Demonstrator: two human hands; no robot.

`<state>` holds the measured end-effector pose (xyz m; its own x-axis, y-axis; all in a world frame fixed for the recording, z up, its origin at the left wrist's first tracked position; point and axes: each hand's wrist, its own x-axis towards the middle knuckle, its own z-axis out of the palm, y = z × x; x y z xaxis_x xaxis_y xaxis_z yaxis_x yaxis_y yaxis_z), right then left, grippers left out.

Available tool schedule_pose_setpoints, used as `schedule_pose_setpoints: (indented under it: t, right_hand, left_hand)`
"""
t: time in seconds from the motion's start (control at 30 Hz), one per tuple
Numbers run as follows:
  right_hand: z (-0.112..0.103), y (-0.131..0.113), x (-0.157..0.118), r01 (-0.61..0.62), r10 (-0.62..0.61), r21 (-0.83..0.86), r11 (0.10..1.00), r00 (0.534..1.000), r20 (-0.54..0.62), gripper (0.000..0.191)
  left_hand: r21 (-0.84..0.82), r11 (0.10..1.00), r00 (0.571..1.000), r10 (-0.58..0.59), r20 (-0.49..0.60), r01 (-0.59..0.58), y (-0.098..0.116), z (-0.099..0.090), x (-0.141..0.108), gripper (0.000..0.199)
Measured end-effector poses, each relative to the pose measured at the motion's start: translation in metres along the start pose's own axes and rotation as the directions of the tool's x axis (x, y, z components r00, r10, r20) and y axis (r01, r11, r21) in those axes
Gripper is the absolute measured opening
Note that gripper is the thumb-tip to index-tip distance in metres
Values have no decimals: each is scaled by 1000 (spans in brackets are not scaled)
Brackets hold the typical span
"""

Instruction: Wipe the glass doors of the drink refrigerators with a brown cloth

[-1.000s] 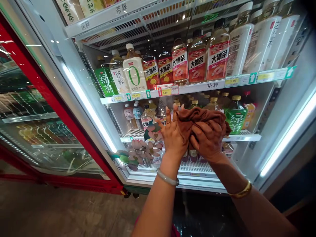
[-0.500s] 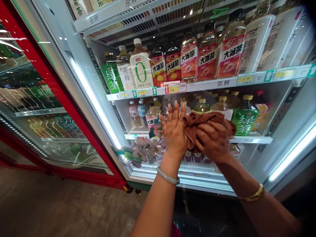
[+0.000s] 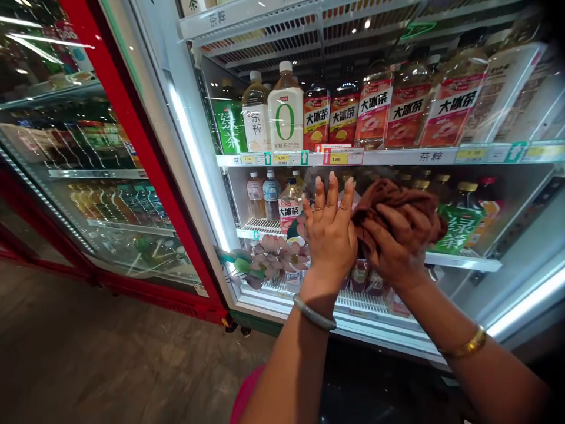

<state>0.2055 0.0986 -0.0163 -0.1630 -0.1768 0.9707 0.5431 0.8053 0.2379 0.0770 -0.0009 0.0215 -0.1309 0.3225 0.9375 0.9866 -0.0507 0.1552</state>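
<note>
My left hand (image 3: 331, 238) is spread flat against the glass door of the drinks fridge, fingers pointing up, with nothing held. Close to its right, my right hand (image 3: 395, 241) grips a crumpled brown cloth (image 3: 397, 197) and presses it toward the same glass. The fingers are bent over the cloth, and part of it bunches above them. On the glass to the left of my left hand is a flower decal (image 3: 280, 254) with pinkish petals and green leaves. Behind the hands stand bottles, among them a green tea bottle (image 3: 461, 221), partly hidden.
An upper fridge shelf (image 3: 388, 157) carries several tea bottles and price tags. To the left stands another fridge with a red frame (image 3: 145, 159), stocked with drinks. The brown floor (image 3: 132, 365) lies below. Bright light strips (image 3: 194, 159) run along the fridge's sides.
The camera view has shifted, so the fridge sits further right in the picture. Both hands stay at the glass; the right hand and cloth have moved slightly, a little further from the left hand.
</note>
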Motion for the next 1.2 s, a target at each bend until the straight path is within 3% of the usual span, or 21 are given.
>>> schedule_pose_setpoints:
  t: [0.07,0.13,0.23,0.3,0.33,0.4,0.47,0.5,0.6,0.67,0.77,0.83,0.87,0.9,0.97,1.07,1.13,1.2]
  right_hand:
    - [-11,13,-23,95,-95,10,995,995,36,39]
    - [-17,28,-26,96,-97,33,995,995,34,31]
    - [-8,34,12,-115,117,41,993,990,-74,17]
    - [8,20,45,-241,243,29,970,961,-134,17]
    - [16,10,57,-250,249,12,968,957,-147,16]
    - [30,-13,64,-130,127,-24,991,986,-108,15]
    - [33,-30,46,93,-94,-22,995,995,-16,13]
    - [29,-33,31,205,-204,-2,979,978,52,12]
    - [8,-15,-16,407,-407,48,912,889,207,24]
    - [-5,12,-25,449,-453,72,891,862,229,24]
    - [0,39,10,335,-335,48,941,942,-1,13]
    - [19,34,51,172,-169,2,985,968,-185,15]
    - [30,24,69,49,-54,-39,998,991,-126,21]
    - [40,11,83,-18,11,-50,999,989,-151,22]
    - [54,-17,93,-24,19,-51,998,995,-95,17]
    - [51,-42,63,227,-230,36,973,970,83,15]
    - [37,-39,36,391,-405,117,913,902,150,21]
    - [23,-26,25,476,-498,157,866,852,161,20]
  left_hand:
    - [9,1000,1000,17,-1,-17,-9,-6,-2,72]
    - [15,1000,1000,20,-3,-20,-20,-9,-5,70]
    - [2,1000,1000,-14,-4,14,-36,-7,-7,68]
    - [-16,999,1000,-31,-4,31,-42,-4,-7,67]
    - [-24,999,999,-35,-7,35,-44,-3,-6,66]
    - [-45,998,999,-38,-8,38,-46,-3,-6,65]
    - [-73,997,999,-34,0,34,-48,-6,-7,66]
    - [-84,996,1000,-26,11,27,-50,-8,-8,69]
    - [-93,996,998,8,58,-3,-56,-16,-13,74]
    - [-94,995,996,27,84,-19,-59,-21,-16,74]
    - [-111,993,995,43,86,-34,-62,-24,-17,72]
    - [-112,993,997,40,67,-32,-65,-24,-16,70]
    - [-109,994,998,30,49,-25,-67,-24,-16,69]
    - [-109,994,999,16,28,-13,-69,-23,-15,67]
    - [-124,992,1000,-18,-20,15,-74,-21,-13,65]
    - [-150,987,996,-61,-68,51,-78,-17,-12,63]
    - [-137,988,994,-87,-70,77,-77,-15,-13,64]
    - [-117,988,993,-108,-55,101,-74,-14,-13,64]
